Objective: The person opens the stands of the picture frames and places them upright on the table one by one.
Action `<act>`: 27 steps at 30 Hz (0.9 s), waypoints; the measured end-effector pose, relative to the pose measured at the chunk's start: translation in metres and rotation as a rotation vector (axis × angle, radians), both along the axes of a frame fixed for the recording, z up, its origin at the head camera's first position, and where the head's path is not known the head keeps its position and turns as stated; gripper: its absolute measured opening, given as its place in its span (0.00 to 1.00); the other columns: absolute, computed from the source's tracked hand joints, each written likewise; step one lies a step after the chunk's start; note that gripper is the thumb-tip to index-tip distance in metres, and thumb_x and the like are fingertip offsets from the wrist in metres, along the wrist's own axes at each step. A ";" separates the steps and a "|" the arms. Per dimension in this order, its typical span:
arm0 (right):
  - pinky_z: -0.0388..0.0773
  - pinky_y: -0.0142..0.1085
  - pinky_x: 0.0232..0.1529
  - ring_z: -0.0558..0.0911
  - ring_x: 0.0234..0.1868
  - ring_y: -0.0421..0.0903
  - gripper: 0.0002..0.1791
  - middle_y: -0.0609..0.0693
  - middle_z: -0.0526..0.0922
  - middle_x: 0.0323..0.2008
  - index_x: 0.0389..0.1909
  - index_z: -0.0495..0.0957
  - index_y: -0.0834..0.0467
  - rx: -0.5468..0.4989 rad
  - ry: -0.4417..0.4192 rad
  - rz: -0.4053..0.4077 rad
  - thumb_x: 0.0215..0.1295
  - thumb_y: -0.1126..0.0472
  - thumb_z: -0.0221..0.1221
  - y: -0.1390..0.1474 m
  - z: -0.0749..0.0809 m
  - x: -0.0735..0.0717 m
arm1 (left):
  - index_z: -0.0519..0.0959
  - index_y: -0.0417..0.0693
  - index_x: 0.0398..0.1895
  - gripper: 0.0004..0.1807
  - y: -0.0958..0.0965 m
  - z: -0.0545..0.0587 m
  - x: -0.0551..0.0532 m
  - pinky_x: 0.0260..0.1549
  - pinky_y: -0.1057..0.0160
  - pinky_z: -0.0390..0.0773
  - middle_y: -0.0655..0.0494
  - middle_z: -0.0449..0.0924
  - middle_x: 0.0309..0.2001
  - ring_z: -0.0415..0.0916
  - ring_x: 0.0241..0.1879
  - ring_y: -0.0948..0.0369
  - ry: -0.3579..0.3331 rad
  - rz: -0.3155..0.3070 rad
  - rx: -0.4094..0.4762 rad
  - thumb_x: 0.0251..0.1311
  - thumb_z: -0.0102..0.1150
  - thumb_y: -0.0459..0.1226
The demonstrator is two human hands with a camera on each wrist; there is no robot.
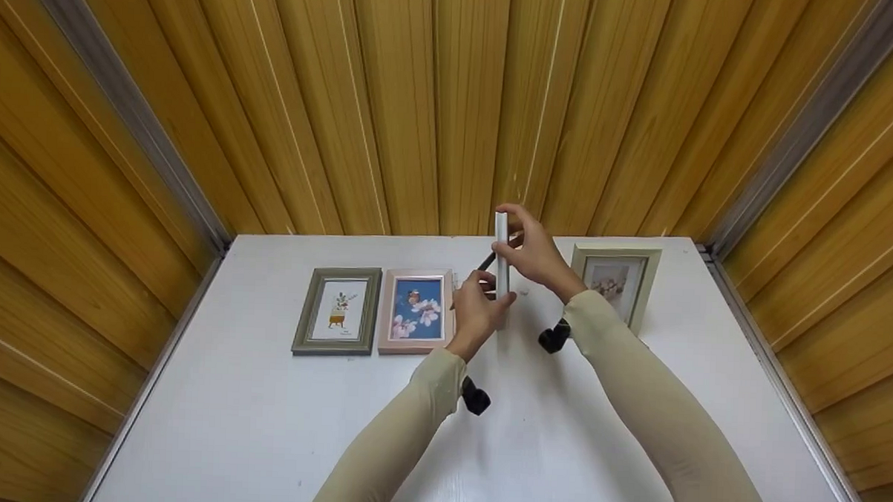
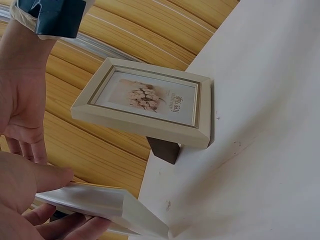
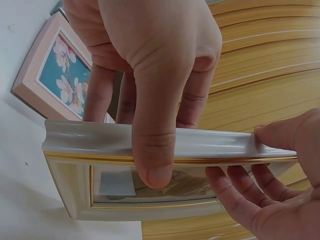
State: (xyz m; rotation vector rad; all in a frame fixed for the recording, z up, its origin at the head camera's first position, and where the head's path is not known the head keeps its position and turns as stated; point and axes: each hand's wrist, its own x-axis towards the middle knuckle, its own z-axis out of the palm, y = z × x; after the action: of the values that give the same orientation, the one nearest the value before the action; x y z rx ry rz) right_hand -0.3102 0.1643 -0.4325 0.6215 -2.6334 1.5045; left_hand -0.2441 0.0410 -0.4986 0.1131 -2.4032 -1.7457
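Observation:
Both hands hold a white picture frame [image 1: 500,256] edge-on above the white tabletop, near its back edge. Its inner lip is gold, and part of its picture shows under glass in the right wrist view. My left hand [image 1: 479,311] grips the nearer part, with the thumb [image 3: 153,160] over the front border and the fingers behind. My right hand [image 1: 537,256] pinches the farther part; in the right wrist view this right hand [image 3: 285,195] comes in from the right edge. A dark strip [image 1: 487,260] sticks out behind the frame, beside the left hand.
On the left stand a grey-green frame [image 1: 337,312] and a pink frame [image 1: 384,345] with blossoms on blue. A cream frame [image 2: 145,125], propped on a dark leg [image 2: 163,150], stands right of the hands. Wood-patterned panels [image 1: 466,110] rise behind the white tabletop [image 1: 247,422].

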 end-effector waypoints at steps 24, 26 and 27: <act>0.84 0.53 0.48 0.84 0.50 0.58 0.31 0.59 0.80 0.55 0.77 0.62 0.45 -0.033 -0.022 -0.085 0.76 0.49 0.58 0.025 -0.014 -0.008 | 0.77 0.39 0.55 0.20 -0.025 -0.002 0.002 0.52 0.53 0.83 0.43 0.85 0.52 0.84 0.51 0.53 -0.014 -0.090 0.074 0.61 0.71 0.31; 0.81 0.57 0.52 0.83 0.53 0.62 0.33 0.63 0.79 0.58 0.78 0.60 0.48 0.024 -0.039 -0.116 0.77 0.52 0.58 0.028 -0.017 -0.008 | 0.76 0.38 0.57 0.21 -0.029 -0.002 0.001 0.53 0.54 0.82 0.43 0.85 0.53 0.84 0.52 0.53 -0.005 -0.107 0.091 0.62 0.70 0.31; 0.80 0.58 0.54 0.82 0.56 0.63 0.35 0.65 0.77 0.61 0.79 0.58 0.49 0.057 -0.056 -0.129 0.77 0.53 0.58 0.030 -0.019 -0.009 | 0.76 0.38 0.57 0.21 -0.031 -0.003 0.001 0.53 0.54 0.82 0.43 0.85 0.54 0.84 0.53 0.53 -0.001 -0.114 0.098 0.63 0.69 0.31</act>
State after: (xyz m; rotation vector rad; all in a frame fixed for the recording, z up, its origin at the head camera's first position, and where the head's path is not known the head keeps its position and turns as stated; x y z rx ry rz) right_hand -0.3189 0.1941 -0.4519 0.4096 -2.7077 1.4370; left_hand -0.2431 0.0098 -0.5011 -0.0117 -2.3674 -1.9140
